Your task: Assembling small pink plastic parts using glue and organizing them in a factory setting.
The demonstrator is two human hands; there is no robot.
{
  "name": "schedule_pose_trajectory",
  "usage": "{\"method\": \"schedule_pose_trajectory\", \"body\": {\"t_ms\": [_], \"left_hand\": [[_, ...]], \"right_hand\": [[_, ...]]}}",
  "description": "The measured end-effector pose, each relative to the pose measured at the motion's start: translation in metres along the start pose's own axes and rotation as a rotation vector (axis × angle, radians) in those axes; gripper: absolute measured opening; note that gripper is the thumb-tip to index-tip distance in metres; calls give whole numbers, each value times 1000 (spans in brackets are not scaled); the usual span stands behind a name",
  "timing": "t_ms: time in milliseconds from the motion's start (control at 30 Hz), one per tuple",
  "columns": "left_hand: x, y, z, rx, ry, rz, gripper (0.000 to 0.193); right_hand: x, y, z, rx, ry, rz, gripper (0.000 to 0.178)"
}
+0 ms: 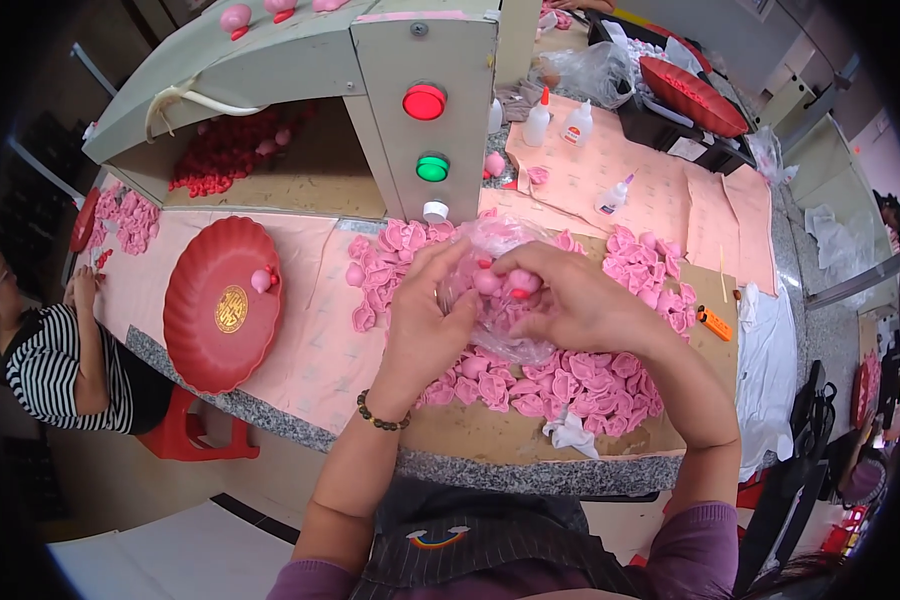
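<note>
Between my hands is a see-through plastic bag (505, 236) with small pink round pieces that have red parts, lying over the pink pile. My left hand (428, 312), with a beaded bracelet at the wrist, is closed on the bag's left side. From the right, my right hand (582, 295) curls its thumb and fingers round a pink round piece with red on it (523, 283) at the bag's opening. Another pink piece (487, 281) sits just beside it. Many soft pink petal-shaped pieces (595, 390) spread around and under both hands on a brown board (450, 435).
A red scalloped tray (195, 345) holding one pink piece stands at left. Behind is a grey machine (425, 50) with red and green buttons and red pieces inside. Glue bottles (536, 122), an orange cutter (714, 322) and a white cloth (770, 370) lie right. A person in stripes (60, 370) sits left.
</note>
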State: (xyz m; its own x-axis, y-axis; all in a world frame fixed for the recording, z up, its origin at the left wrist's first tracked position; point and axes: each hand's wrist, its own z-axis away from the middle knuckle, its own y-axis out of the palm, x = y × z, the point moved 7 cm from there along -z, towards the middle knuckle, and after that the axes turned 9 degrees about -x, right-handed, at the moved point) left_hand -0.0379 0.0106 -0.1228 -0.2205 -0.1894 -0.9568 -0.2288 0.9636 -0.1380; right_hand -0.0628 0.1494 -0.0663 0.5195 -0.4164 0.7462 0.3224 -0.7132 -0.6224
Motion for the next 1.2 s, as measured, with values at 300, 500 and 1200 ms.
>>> {"method": "schedule_pose_trajectory", "body": {"t_ms": [300,500,1200], "left_hand": [[-7,-7,0,-4,-84,32,48],[-5,-4,1,-2,-124,68,46],[-2,-10,-3,-104,74,29,38]], "right_hand": [[-84,-70,-64,-258,328,137,24],[-150,-27,-101,-302,-122,619,24],[-101,-26,-108,-291,-61,261,10]]}}
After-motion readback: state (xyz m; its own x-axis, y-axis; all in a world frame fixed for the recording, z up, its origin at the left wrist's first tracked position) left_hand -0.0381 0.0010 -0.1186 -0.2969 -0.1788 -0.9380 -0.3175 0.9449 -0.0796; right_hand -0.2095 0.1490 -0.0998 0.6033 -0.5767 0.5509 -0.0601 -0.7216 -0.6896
